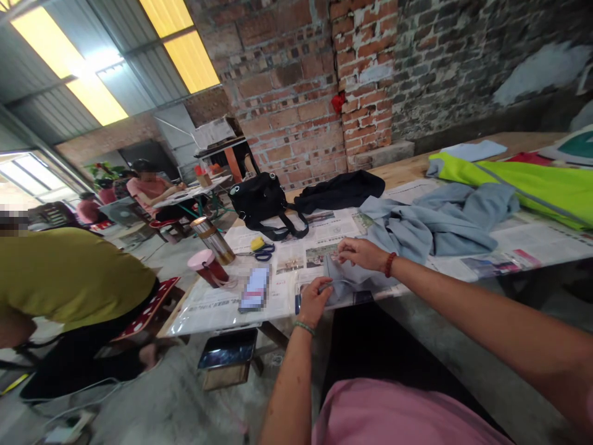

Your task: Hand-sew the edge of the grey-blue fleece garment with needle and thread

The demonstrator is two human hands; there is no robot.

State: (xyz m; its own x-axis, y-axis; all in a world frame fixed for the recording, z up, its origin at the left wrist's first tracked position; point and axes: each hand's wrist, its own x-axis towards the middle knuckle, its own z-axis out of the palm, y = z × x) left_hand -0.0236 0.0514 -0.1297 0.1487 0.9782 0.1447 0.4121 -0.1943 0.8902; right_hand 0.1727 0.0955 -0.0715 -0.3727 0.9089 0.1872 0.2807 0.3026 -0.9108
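Observation:
A grey garment (398, 232) lies bunched on the newspaper-covered table, one end of it stretched towards my body at the front edge. There, my left hand (315, 301) pinches the near edge of the cloth between thumb and fingers. Just above and to the right, my right hand (360, 253) is closed, with its fingertips gathered on the upper part of the same cloth. Whether something small, such as a thread, is also between the right fingertips cannot be made out.
Left of my hands are a phone (254, 289), scissors (264, 251), a reddish cup (207, 268), a metal flask (213, 240) and a black bag (259, 201). Rightward lie a dark cloth (343, 190), a yellow-green vest (532, 185) and an iron (572, 148). A co-worker (74, 272) sits at left.

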